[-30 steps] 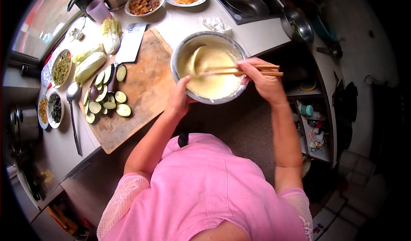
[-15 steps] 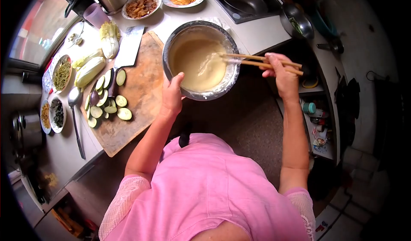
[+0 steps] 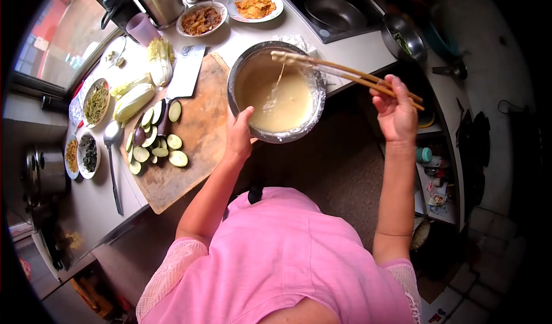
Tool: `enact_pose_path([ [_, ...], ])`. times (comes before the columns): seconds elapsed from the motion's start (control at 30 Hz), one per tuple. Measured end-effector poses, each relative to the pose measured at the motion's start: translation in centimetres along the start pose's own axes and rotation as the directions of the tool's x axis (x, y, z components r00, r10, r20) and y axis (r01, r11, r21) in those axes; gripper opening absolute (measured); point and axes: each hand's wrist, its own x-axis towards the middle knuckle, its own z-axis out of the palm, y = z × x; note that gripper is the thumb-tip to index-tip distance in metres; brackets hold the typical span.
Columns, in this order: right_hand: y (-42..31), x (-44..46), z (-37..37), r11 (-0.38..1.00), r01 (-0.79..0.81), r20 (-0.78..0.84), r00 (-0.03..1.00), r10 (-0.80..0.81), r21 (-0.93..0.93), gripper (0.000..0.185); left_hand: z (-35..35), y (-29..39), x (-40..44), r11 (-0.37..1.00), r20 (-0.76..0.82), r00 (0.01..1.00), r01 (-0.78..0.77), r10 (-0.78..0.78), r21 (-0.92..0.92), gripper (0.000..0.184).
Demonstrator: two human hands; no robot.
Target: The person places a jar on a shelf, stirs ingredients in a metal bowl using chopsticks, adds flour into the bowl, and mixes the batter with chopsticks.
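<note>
My left hand (image 3: 240, 132) grips the near left rim of a dark round bowl (image 3: 233, 88), its thumb over the edge. Pale yellow batter (image 3: 282, 102) fills the lower part of the bowl. My right hand (image 3: 398, 112) is closed around a pair of long wooden chopsticks (image 3: 356, 76). Their batter-coated tips are raised above the bowl, and a thin strand of batter runs down from them. Left of the bowl lies a wooden cutting board (image 3: 198, 151) with sliced eggplant (image 3: 159, 140) and a cleaver (image 3: 187, 71) at its far edge.
Napa cabbage (image 3: 133, 101), a ladle (image 3: 112, 145) and several dishes stand on the counter at left. Behind are a plate of orange food (image 3: 256, 7), a bowl of brown pieces (image 3: 200, 20) and a frying pan (image 3: 335, 11) on the stove. A metal bowl (image 3: 404, 39) sits at right.
My right hand has lifted the chopsticks out of the batter, their tips rising up and away. A strand now trails from them. My left hand keeps its hold on the bowl.
</note>
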Motion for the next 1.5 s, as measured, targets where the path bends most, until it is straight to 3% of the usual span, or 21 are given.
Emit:
enact_pose_path([
  [0.2, -2.8, 0.0, 1.5, 0.991, 0.091, 0.037, 0.995, -0.088, -0.097, 0.021, -0.8, -0.2, 0.1, 0.997, 0.0, 0.997, 0.078, -0.079, -0.028, 0.043],
  [0.3, 0.0, 0.5, 0.3, 0.946, 0.013, 0.017, 1.0, -0.008, -0.325, 0.023, -0.8, -0.1, -0.2, 0.994, 0.004, 0.997, 0.077, -0.077, -0.078, 0.044],
  [0.37, 3.2, 0.8, 0.3, 0.821, 0.033, -0.048, 0.996, -0.074, -0.57, 0.025, -0.2, -0.4, -0.4, 0.998, -0.057, 0.998, 0.014, -0.018, -0.063, 0.04],
  [0.43, 7.1, 0.8, 1.6, 0.857, 0.11, -0.011, 0.991, -0.134, -0.503, 0.024, -0.7, -1.3, -0.4, 0.997, -0.061, 0.995, 0.08, -0.081, -0.011, 0.036],
  [0.5, 9.0, -1.0, 3.4, 0.928, 0.112, 0.161, 0.985, -0.057, -0.356, 0.02, -0.8, -1.6, -0.4, 0.999, -0.038, 0.999, 0.036, -0.035, 0.008, 0.033],
  [0.57, 6.3, -1.0, 2.3, 0.799, -0.101, 0.17, 0.954, 0.248, -0.593, 0.02, -0.8, 0.2, -1.1, 0.967, 0.002, 0.977, 0.212, -0.214, -0.141, 0.044],
  [0.6, 4.5, -0.4, 1.5, 0.756, -0.081, 0.143, 0.963, 0.226, -0.65, 0.021, -1.4, 0.1, -1.0, 0.96, 0.053, 0.974, 0.224, -0.218, -0.17, 0.045],
  [0.63, 3.7, 0.9, 0.5, 0.76, -0.064, 0.078, 0.986, 0.15, -0.647, 0.022, -1.3, -0.7, -1.0, 0.959, 0.05, 0.974, 0.224, -0.219, -0.175, 0.045],
  [0.7, 4.9, 1.6, 1.1, 0.771, 0.017, -0.011, 0.999, -0.031, -0.637, 0.022, -0.5, -2.5, -0.9, 0.999, -0.065, 0.998, 0.003, -0.006, -0.047, 0.037],
  [0.73, 6.3, 1.0, 2.1, 0.811, 0.047, 0.044, 0.999, -0.026, -0.583, 0.021, -0.4, -2.8, -0.7, 0.996, -0.024, 0.996, -0.086, 0.087, 0.036, 0.037],
  [0.77, 7.2, -0.1, 3.1, 0.871, 0.113, 0.217, 0.976, -0.007, -0.478, 0.02, -0.6, -2.9, -0.5, 0.996, -0.025, 0.996, -0.088, 0.088, 0.035, 0.037],
  [0.83, 5.7, -0.2, 2.7, 0.835, 0.052, 0.192, 0.979, 0.066, -0.547, 0.019, -0.5, -1.7, -1.0, 0.99, -0.04, 0.993, 0.108, -0.112, -0.094, 0.038],
  [0.9, 4.2, 1.9, 0.9, 0.86, 0.103, 0.082, 0.994, -0.072, -0.5, 0.019, -1.3, -1.8, -0.9, 0.994, -0.033, 0.994, 0.105, -0.107, -0.042, 0.039],
  [0.97, 4.1, 2.0, -0.6, 0.8, 0.06, 0.076, 0.997, -0.018, -0.597, 0.02, -1.2, -1.1, -0.9, 1.0, 0.003, 1.0, 0.004, -0.004, -0.002, 0.045],
  [1.0, 4.5, 1.4, -1.0, 0.823, -0.007, 0.045, 0.998, 0.04, -0.568, 0.02, -0.9, -1.0, -0.9, 0.994, -0.001, 0.994, -0.112, 0.112, 0.017, 0.045],
  [1.2, 7.8, 0.2, -2.1, 0.919, -0.354, -0.045, 0.935, 0.351, -0.173, 0.018, -1.6, -1.1, 0.1, 0.997, 0.002, 0.998, -0.065, 0.065, -0.051, 0.045],
  [1.5, -0.9, 1.1, 0.4, 0.992, -0.112, 0.046, 0.992, 0.114, -0.049, 0.019, -1.5, -0.2, 0.1, 0.998, -0.013, 0.999, -0.043, 0.043, -0.04, 0.04],
])
